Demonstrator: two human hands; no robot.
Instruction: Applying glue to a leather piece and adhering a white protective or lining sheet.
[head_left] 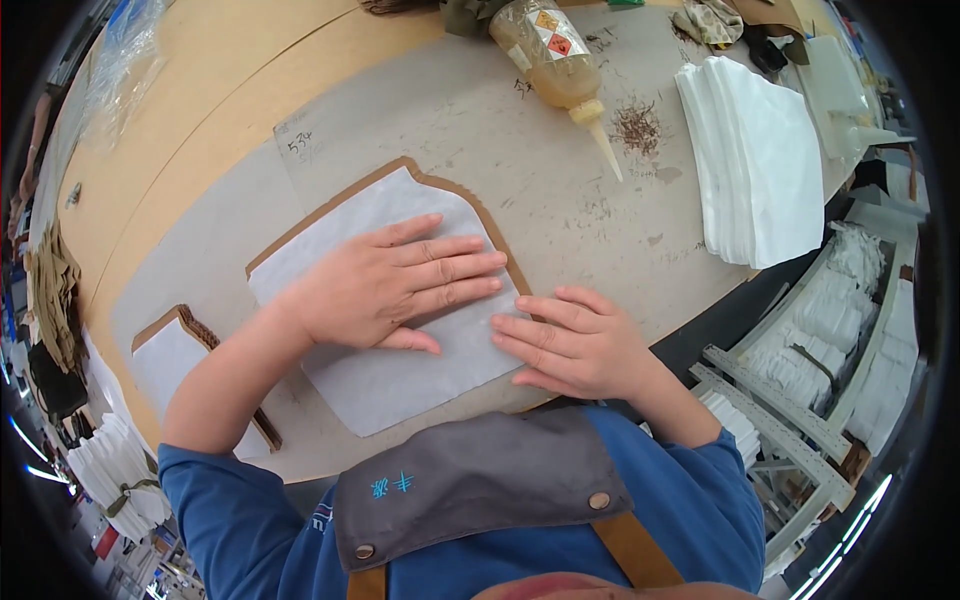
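1. White-faced, flat panel with a brown border (400, 392), the largest item in hand, lies on the pale wood desk (215, 100), over its grey covering, directly in front of the person; its long axis, hard to judge through the fisheye bend and little longer than its width, seems to run from far left to near right; the brown shows along its far-left and right edges.
2. Left hand (395, 285), the nearer to the panel's middle, rests palm down across the white face; it is spread flat, fingers pointing right and thumb standing apart toward the person; it appears to press on the sheet, gripping nothing.
3. Right hand (585, 342), smaller in view, reaches over the panel's right edge from the desk side; its fingers are extended, slightly parted and pointing left; whether they pinch the edge, I cannot tell.
4. Fingertips (499, 322) of the right hand sit on or just above the white face, near the left hand's but apart.
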